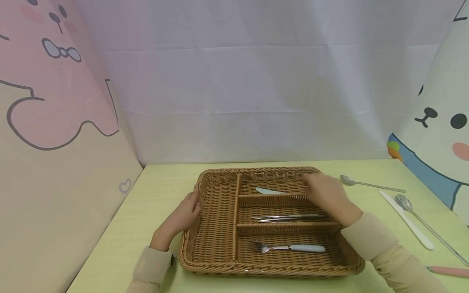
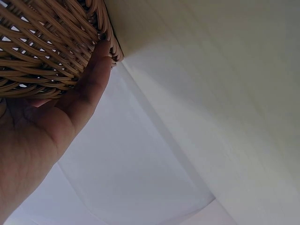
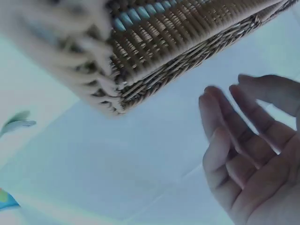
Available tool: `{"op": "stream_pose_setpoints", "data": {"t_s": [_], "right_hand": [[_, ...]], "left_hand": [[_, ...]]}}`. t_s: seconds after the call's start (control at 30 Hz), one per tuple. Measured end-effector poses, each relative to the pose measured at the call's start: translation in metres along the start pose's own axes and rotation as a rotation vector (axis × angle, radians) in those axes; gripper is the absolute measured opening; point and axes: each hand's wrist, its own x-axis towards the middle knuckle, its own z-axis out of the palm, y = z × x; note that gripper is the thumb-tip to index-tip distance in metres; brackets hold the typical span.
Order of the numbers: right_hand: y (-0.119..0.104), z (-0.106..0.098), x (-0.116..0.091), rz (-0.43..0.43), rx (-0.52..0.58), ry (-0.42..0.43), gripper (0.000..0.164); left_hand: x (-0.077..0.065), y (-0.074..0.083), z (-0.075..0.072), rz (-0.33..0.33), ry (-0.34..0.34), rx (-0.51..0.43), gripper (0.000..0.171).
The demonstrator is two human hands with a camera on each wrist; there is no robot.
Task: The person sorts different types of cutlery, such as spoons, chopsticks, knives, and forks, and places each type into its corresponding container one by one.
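A brown wicker cutlery basket point(image 1: 217, 203) with dividers stands on the table. My left hand point(image 1: 185, 211) holds its left wall, fingers along the outside and thumb at the rim; in the left wrist view the fingers point(image 2: 91, 86) lie against the weave. Over the back right corner hovers my right hand point(image 1: 326, 195), and the right wrist view shows its fingers point(image 3: 218, 115) loosely bent with nothing between them. The back compartment has a pale knife point(image 1: 269, 191), partly hidden by the divider. Thin metal utensils point(image 1: 286, 218) lie in the middle compartment. A fork point(image 1: 293, 248) with a pale handle lies in front.
Right of the basket lie a long-handled spoon point(image 1: 373, 186), a white knife point(image 1: 408, 221) and a second long-handled spoon point(image 1: 428, 228). A pink-handled utensil point(image 1: 448, 271) reaches the right edge of view. Pale curtains point(image 1: 234, 101) border the table point(image 1: 124, 240) at the back and sides.
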Motion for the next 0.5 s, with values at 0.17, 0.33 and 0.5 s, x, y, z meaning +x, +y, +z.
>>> {"op": "stream_pose_setpoints", "data": {"t_s": [0.17, 0.33, 0.5], "right_hand": [[0.015, -0.009, -0.004, 0.042, 0.029, -0.007, 0.023], [0.036, -0.014, -0.012, 0.091, 0.047, -0.069, 0.006], [0.061, -0.014, -0.023, 0.138, 0.036, -0.106, 0.019]], "left_hand": [[0.000, 0.001, -0.001, -0.001, -0.003, -0.003, 0.062], [-0.001, 0.003, -0.001, -0.011, 0.001, -0.003, 0.061], [-0.001, 0.003, -0.001, -0.009, 0.001, -0.005, 0.061]]}}
